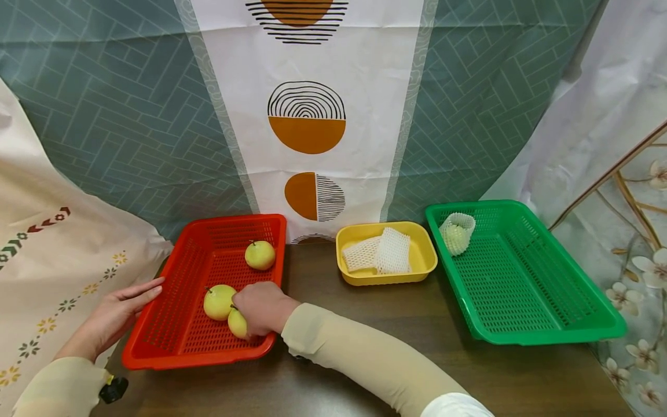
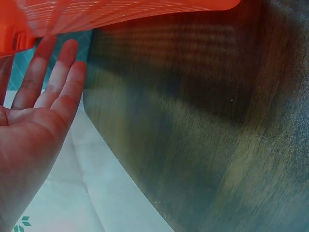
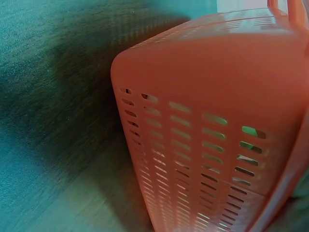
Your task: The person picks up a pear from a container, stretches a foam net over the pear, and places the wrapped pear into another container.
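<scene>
Inside the red basket (image 1: 177, 353) lie three round yellow-green pears: one at the back (image 1: 260, 255), a pear in the middle (image 1: 219, 302) and a pear at the front (image 1: 238, 323). My right hand (image 1: 264, 307) reaches over the basket's right rim and grips the front pear, covering much of it; its fingertips are hidden. In the right wrist view the basket's outer wall (image 3: 207, 82) fills most of the picture and hides that hand. With fingers extended, my left hand (image 1: 112, 315) rests at the basket's left rim. The left wrist view shows its fingers (image 2: 63, 72) close under the rim.
A yellow bin (image 1: 385, 280) right of the red basket holds white foam net sleeves (image 1: 393, 252). Farther right stands a green basket (image 1: 552, 336), with one pear in a foam net (image 1: 456, 234) in its back left corner. A patterned cloth (image 1: 307, 191) hangs behind the wooden table (image 1: 333, 382).
</scene>
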Action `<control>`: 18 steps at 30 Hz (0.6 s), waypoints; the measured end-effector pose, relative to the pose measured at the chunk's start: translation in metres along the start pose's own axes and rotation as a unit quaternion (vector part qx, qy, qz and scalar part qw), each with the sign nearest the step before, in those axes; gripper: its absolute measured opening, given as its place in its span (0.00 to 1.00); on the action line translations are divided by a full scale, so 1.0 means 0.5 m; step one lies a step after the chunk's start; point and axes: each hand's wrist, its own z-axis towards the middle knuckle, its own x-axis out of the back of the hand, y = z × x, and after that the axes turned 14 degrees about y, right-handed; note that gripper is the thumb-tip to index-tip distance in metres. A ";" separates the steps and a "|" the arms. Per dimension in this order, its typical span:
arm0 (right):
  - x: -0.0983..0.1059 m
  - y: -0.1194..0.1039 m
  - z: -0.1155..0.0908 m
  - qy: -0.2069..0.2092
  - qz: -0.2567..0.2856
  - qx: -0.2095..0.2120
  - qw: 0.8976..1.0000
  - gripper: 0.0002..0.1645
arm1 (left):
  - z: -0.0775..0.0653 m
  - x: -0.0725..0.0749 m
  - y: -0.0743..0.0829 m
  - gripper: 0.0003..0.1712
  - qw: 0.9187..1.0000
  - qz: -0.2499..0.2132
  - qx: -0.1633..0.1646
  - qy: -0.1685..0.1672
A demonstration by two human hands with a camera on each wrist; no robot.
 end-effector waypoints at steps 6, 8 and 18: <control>0.005 0.009 0.001 0.025 0.045 0.002 0.999 0.39 | 0.000 -0.002 0.004 0.29 1.000 0.012 -0.007 0.003; 0.010 0.013 -0.001 0.033 0.071 -0.006 0.997 0.46 | 0.000 -0.002 0.005 0.29 1.000 0.018 -0.009 0.003; 0.030 0.051 -0.017 0.118 0.228 -0.041 0.966 0.46 | -0.001 0.001 0.013 0.30 0.999 0.052 -0.010 0.007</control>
